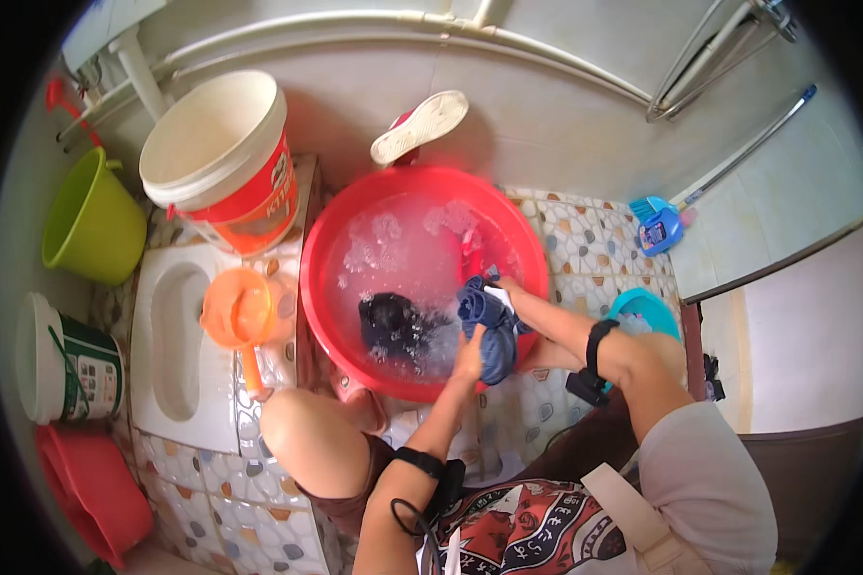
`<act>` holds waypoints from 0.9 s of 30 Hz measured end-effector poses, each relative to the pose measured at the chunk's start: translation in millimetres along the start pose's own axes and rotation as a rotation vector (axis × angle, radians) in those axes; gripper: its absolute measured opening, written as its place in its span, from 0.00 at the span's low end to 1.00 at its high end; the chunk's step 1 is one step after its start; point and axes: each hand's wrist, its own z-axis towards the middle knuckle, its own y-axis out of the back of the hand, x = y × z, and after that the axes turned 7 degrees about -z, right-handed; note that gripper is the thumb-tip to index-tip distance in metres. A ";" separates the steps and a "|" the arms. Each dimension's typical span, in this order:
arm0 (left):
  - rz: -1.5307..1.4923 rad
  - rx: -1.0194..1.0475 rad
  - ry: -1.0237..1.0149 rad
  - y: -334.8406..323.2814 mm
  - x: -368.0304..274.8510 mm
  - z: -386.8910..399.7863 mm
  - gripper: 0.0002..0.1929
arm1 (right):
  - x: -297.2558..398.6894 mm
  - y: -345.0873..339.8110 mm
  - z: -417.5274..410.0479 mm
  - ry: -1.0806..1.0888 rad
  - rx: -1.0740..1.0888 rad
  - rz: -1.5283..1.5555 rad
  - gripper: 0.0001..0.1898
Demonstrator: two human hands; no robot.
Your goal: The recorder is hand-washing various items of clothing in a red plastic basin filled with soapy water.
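My left hand [469,353] grips the lower left side of a bunched blue cloth, perhaps a denim garment [495,338]. The upper right of the same bundle is in my right hand [507,287], beside a small white part. Both hands are over the right part of a large red plastic basin [316,316] of sudsy water. A black cloth [392,323] lies partly under the water, left of my hands. Something bright red [469,255] shows in the water above the bundle. My fingertips are partly hidden by the cloth.
An orange dipper [239,309] sits beside a squat toilet [180,345]. A large white-and-red bucket [223,165] stands behind it; a green bucket [93,219] is farther left. A shoe [421,128] leans on the wall beyond the basin. A teal basin [651,309] and a blue bottle [660,231] are at right.
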 end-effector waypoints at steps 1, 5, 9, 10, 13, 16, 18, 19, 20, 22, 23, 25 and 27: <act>-0.182 0.201 0.105 6.9 -23.3 -11.0 0.43 | -0.6 -0.9 -10.6 -0.044 0.092 0.313 0.17; -0.396 0.508 0.138 38.9 -36.6 -8.5 0.37 | 60.4 -39.5 -120.0 0.025 0.149 0.510 0.31; 0.029 0.164 0.001 4.0 -31.2 -24.3 0.36 | 39.3 -8.2 -138.0 0.375 -0.002 0.027 0.47; 0.129 0.177 -0.133 -3.2 -27.3 -31.7 0.38 | 39.8 -5.0 -138.3 0.372 -0.024 0.046 0.47; 0.622 0.038 -0.377 -20.1 -8.7 -31.3 0.39 | 31.1 9.9 -106.2 0.416 -0.055 -0.378 0.52; 0.505 -0.075 -0.191 4.5 -12.4 -23.0 0.36 | 41.8 -24.6 -110.3 0.331 -0.099 -0.500 0.47; 0.635 0.013 -0.263 18.6 -7.4 -2.4 0.35 | 24.6 -35.9 -88.7 0.250 -0.208 -0.562 0.48; 0.826 0.046 -0.413 32.5 -2.1 7.7 0.35 | 23.7 -41.0 -89.2 0.246 -0.245 -0.555 0.49; 0.755 -0.012 -0.401 51.7 3.4 19.9 0.36 | 26.4 -49.0 -97.5 0.224 -0.298 -0.506 0.48; 0.709 -0.014 -0.407 25.9 -3.7 20.8 0.37 | 16.2 -32.2 -104.7 0.214 -0.395 -0.386 0.43; 0.590 0.034 -0.298 1.1 -17.1 -3.1 0.39 | 9.4 -13.5 -111.3 0.219 -0.368 -0.293 0.41; 0.365 0.280 -0.197 -18.1 -46.0 -16.5 0.43 | 27.1 24.3 -149.0 0.287 -0.250 0.003 0.35; 0.128 0.531 -0.104 -59.1 -73.9 -72.3 0.43 | 15.3 90.2 -152.4 0.565 -0.187 0.509 0.18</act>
